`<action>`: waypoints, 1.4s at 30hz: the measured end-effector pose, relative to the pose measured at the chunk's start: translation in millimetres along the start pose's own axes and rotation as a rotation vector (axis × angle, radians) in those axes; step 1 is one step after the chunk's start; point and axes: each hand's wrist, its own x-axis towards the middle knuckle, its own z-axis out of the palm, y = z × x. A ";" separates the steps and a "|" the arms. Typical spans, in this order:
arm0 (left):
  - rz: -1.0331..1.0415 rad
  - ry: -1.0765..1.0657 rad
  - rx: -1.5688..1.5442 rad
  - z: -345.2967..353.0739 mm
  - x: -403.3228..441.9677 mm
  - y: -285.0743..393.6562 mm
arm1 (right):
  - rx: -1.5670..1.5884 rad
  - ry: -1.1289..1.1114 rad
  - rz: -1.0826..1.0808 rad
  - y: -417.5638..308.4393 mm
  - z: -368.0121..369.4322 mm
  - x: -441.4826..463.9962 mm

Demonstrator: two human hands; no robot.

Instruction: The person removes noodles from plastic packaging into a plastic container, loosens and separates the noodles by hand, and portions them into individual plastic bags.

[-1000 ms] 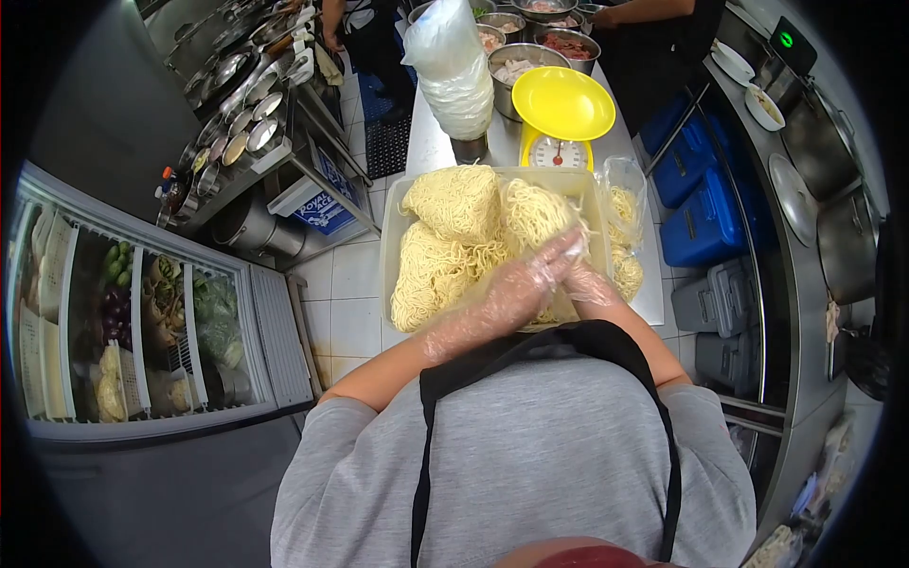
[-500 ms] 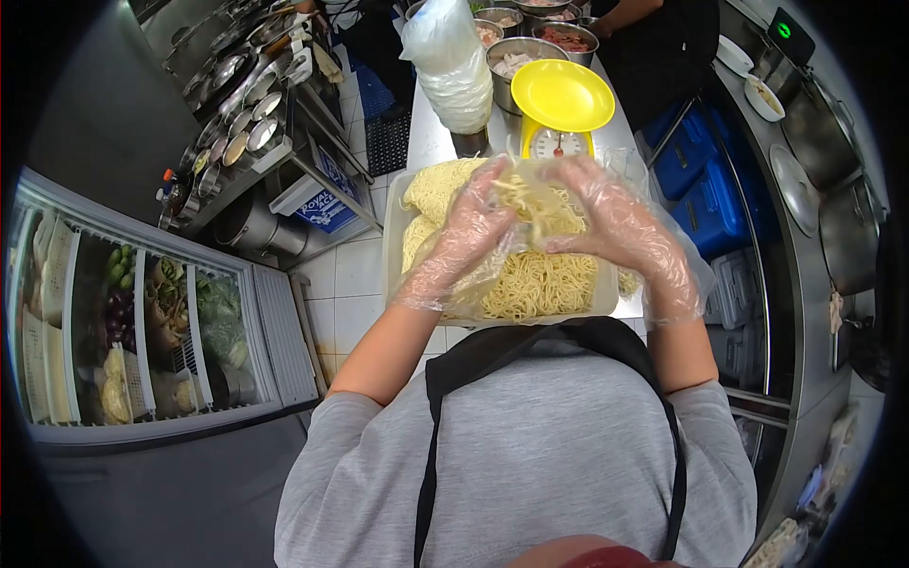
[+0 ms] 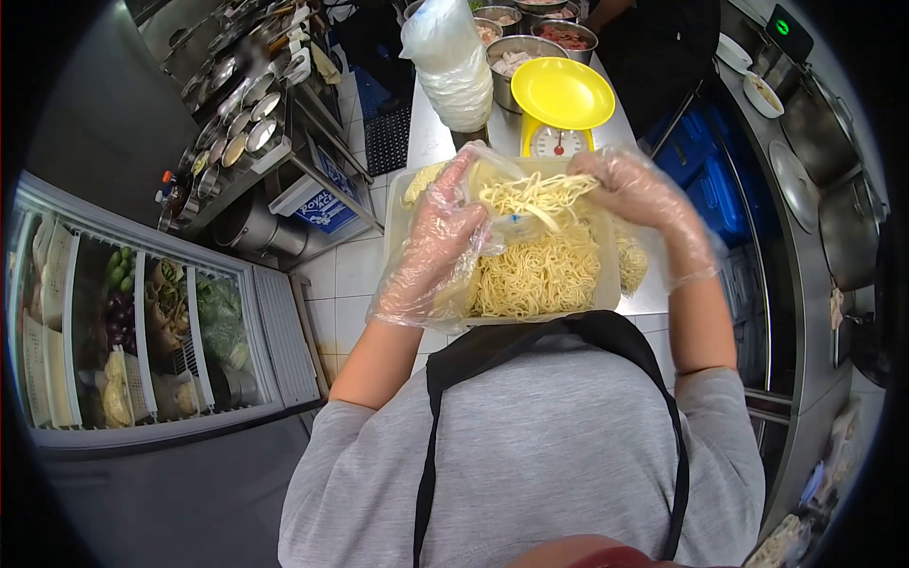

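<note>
Both hands wear clear plastic gloves above a pale plastic tub of yellow noodles. My left hand is over the tub's left side, thumb and fingers apart around a clear plastic bag with a small blue mark; how firmly it grips the bag is hard to tell. My right hand, slightly blurred, is closed on the end of a loose bunch of noodles, which stretches leftward over the tub to the bag.
Behind the tub stand a yellow scale and a tall stack wrapped in plastic. Metal pots of meat lie farther back. Bagged noodles rest right of the tub. Another person stands at the table's far right.
My hands have moved apart, the left toward me and left, the right outward. The noodle bunch now stretches between them, and more of it shows.
</note>
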 end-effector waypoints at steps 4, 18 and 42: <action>-0.026 -0.047 0.031 -0.7 -0.3 6.4 | -0.056 0.139 -0.113 -39.2 -48.3 11.1; -0.033 -0.147 0.002 -4.0 -3.3 -33.6 | 0.138 -0.099 -0.167 -81.4 11.7 40.9; -0.120 0.001 -0.040 -14.6 -12.2 -22.3 | -0.165 -0.234 0.340 -22.4 -6.5 -30.3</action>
